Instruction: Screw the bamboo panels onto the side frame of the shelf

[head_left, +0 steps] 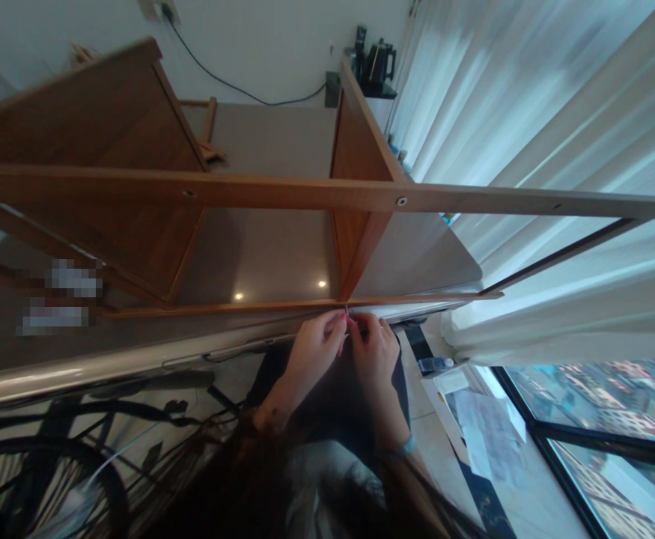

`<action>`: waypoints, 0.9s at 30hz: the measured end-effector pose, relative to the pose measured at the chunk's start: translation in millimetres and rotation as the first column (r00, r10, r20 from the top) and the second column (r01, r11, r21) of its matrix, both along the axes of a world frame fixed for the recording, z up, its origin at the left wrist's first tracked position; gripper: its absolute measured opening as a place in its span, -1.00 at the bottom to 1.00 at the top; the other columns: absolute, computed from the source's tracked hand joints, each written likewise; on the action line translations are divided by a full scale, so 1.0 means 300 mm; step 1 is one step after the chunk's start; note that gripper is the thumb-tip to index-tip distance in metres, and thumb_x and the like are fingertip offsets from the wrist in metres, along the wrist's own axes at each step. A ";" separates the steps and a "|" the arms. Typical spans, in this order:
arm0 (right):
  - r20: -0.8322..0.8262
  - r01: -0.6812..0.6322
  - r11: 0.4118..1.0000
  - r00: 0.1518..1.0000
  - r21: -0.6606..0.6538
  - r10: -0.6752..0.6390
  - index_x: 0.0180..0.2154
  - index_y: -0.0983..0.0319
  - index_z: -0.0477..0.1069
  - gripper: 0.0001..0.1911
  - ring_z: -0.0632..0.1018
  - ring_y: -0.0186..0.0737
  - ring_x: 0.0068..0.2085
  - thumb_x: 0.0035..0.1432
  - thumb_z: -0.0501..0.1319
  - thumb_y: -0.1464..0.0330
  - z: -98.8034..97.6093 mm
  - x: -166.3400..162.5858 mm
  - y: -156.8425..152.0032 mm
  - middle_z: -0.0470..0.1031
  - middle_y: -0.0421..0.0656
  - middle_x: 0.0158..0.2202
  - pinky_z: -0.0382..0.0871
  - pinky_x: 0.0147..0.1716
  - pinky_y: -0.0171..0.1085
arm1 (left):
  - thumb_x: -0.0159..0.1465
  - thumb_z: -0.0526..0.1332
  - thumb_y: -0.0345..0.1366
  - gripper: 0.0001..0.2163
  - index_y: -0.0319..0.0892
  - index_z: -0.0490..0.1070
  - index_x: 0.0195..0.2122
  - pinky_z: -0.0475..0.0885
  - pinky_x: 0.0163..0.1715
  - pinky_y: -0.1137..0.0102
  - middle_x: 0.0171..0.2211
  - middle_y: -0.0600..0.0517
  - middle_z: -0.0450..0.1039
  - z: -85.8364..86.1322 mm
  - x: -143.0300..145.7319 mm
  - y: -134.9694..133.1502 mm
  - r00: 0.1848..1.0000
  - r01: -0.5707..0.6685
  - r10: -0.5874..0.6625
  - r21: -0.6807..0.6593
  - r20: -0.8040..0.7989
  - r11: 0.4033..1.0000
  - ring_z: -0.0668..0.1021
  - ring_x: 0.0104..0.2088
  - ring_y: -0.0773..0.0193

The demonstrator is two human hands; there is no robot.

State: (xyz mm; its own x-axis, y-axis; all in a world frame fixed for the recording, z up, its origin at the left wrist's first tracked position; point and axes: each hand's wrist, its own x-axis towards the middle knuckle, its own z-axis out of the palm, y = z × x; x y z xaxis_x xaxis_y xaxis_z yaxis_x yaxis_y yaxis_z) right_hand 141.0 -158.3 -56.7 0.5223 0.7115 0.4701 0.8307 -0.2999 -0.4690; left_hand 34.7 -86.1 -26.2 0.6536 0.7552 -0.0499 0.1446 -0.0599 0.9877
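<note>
My left hand (319, 340) and my right hand (373, 344) meet just below the lower wooden rail (271, 306). Both are closed, with their fingertips pinched around a thin metal piece (346, 310). It is too small for me to tell whether it is a screw or a tool. It points at the rail near the foot of the upright wooden panel (355, 247). A long upper rail (282, 192) crosses the view and has a round fitting (401, 201) in it. On the left, a wider wooden panel (136, 247) joins the same frame.
The frame stands on a shiny table (271, 254). Loose wooden pieces (210, 146) lie behind it. A kettle (380, 64) is at the back, by the white curtains (529, 97). A wheel (46, 449) is at the lower left. Papers (487, 430) lie right, near the window.
</note>
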 end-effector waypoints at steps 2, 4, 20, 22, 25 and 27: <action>0.002 0.005 1.000 1.000 -0.009 -0.005 -0.30 0.21 0.42 -0.70 0.46 -0.25 -0.37 0.30 0.04 0.17 0.002 -0.007 0.001 0.50 -0.14 -0.42 0.22 -0.34 -0.31 | 0.34 0.02 -0.09 -0.62 -0.30 0.42 -0.10 0.25 -0.57 0.50 -0.65 0.14 0.27 -0.001 -0.001 0.000 1.000 -0.001 0.001 0.004 -0.002 1.000 0.35 -0.62 0.41; -0.012 0.014 1.000 1.000 -0.017 -0.014 -0.29 0.21 0.42 -0.71 0.46 -0.25 -0.38 0.30 0.03 0.18 0.005 -0.015 0.003 0.49 -0.15 -0.42 0.21 -0.35 -0.31 | 0.34 0.03 -0.08 -0.62 -0.29 0.43 -0.09 0.26 -0.57 0.50 -0.65 0.14 0.28 -0.004 -0.004 0.000 1.000 -0.006 0.006 0.010 -0.012 1.000 0.36 -0.62 0.41; -0.179 -0.056 0.997 0.983 -0.055 0.045 -0.37 0.20 0.39 -0.70 0.43 -0.27 -0.43 0.32 -0.02 0.25 0.043 -0.075 0.021 0.46 -0.15 -0.48 0.15 -0.41 -0.31 | 0.37 -0.03 -0.17 -0.68 -0.19 0.47 -0.17 0.33 -0.44 0.45 -0.42 -0.02 0.53 -0.013 -0.032 0.015 0.976 0.004 0.049 0.247 -0.211 0.969 0.52 -0.46 0.27; -0.427 -0.067 0.998 0.902 0.020 0.069 -0.37 0.19 0.38 -0.71 0.43 -0.31 -0.45 0.30 0.01 0.21 0.051 -0.087 0.027 0.46 -0.18 -0.47 0.17 -0.43 -0.34 | 0.37 -0.04 -0.16 -0.67 -0.19 0.47 -0.23 0.31 -0.43 0.45 -0.40 -0.03 0.54 -0.001 -0.039 0.023 0.967 0.014 0.060 0.285 -0.248 0.958 0.53 -0.44 0.26; -0.712 -0.071 0.986 0.685 0.151 0.158 -0.41 0.19 0.35 -0.69 0.38 -0.35 -0.51 0.28 0.04 0.16 0.061 -0.098 0.035 0.38 -0.26 -0.55 0.17 -0.48 -0.36 | 0.37 -0.03 -0.16 -0.68 -0.17 0.46 -0.29 0.24 -0.47 0.44 -0.44 -0.02 0.52 0.027 -0.060 0.035 0.914 0.034 0.125 0.381 -0.386 0.924 0.51 -0.48 0.26; -0.796 -0.062 0.973 0.565 0.222 0.218 -0.47 0.19 0.31 -0.66 0.33 -0.37 -0.53 0.26 0.05 0.14 0.063 -0.102 0.041 0.30 -0.29 -0.59 0.17 -0.48 -0.36 | 0.36 -0.03 -0.14 -0.69 -0.15 0.45 -0.30 0.17 -0.50 0.44 -0.49 0.00 0.49 0.048 -0.075 0.041 0.861 0.055 0.178 0.435 -0.476 0.899 0.49 -0.52 0.26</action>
State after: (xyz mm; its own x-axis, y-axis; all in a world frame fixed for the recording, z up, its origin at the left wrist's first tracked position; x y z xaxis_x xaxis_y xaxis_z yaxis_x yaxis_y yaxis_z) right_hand 110.4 -146.1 -37.8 0.6378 0.7702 0.0070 0.1017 -0.0752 -0.9920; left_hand 12.3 -73.9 -11.9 0.5792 0.8149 -0.0208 0.6200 -0.4238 0.6603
